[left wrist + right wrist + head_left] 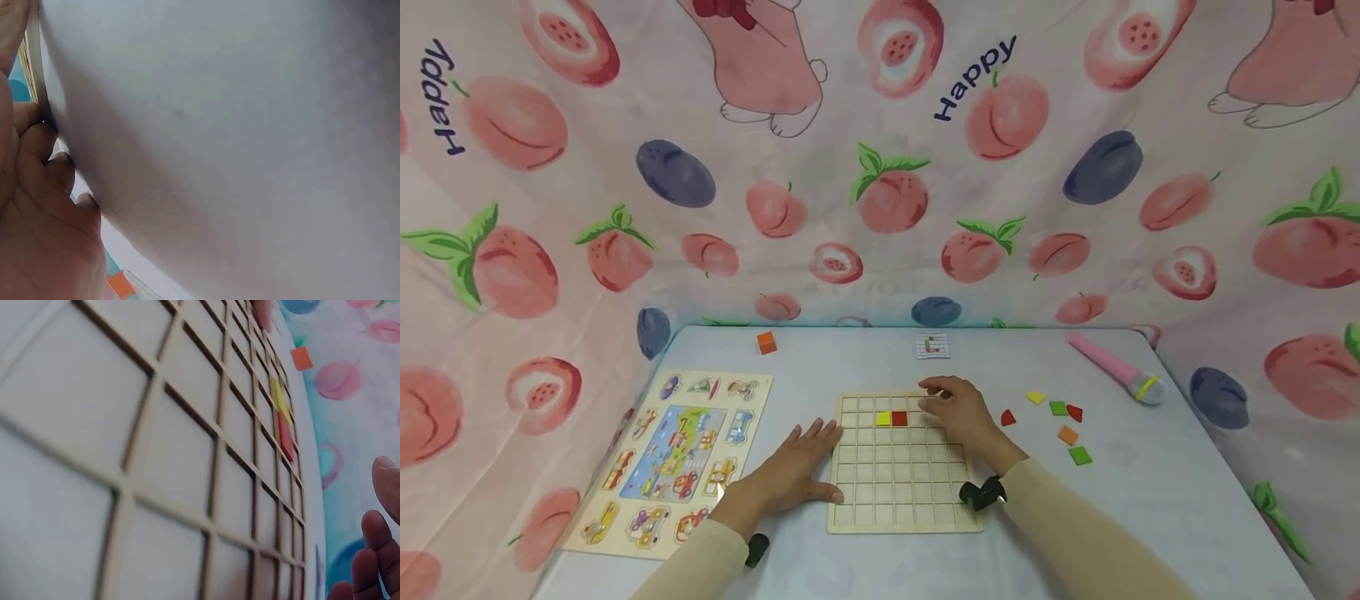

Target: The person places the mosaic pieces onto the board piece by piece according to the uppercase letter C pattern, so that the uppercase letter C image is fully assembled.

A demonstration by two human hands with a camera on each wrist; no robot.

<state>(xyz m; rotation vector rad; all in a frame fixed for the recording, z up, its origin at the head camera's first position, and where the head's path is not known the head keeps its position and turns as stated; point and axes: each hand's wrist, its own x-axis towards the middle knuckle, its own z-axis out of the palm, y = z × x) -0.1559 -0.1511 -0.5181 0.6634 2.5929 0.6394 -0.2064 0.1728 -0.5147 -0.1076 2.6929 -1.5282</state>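
A square wooden grid board [904, 479] lies on the table. In its second row from the top sit a yellow piece [883, 418] and, right beside it, a red square tile [899, 419]. My left hand [793, 471] rests flat on the table along the board's left side, fingertips and thumb right at the edge. Above the upper right corner of the board is my right hand [962, 417], its fingers loosely bent. In the right wrist view nothing shows between the thumb and fingers [376, 540].
Right of the board lie several loose tiles, among them a green one [1080, 455] and an orange one [1067, 434]. A pink toy microphone [1108, 364] lies behind them. At the back are a small card [932, 346] and an orange cube [766, 342]; a picture puzzle [745, 450] lies left.
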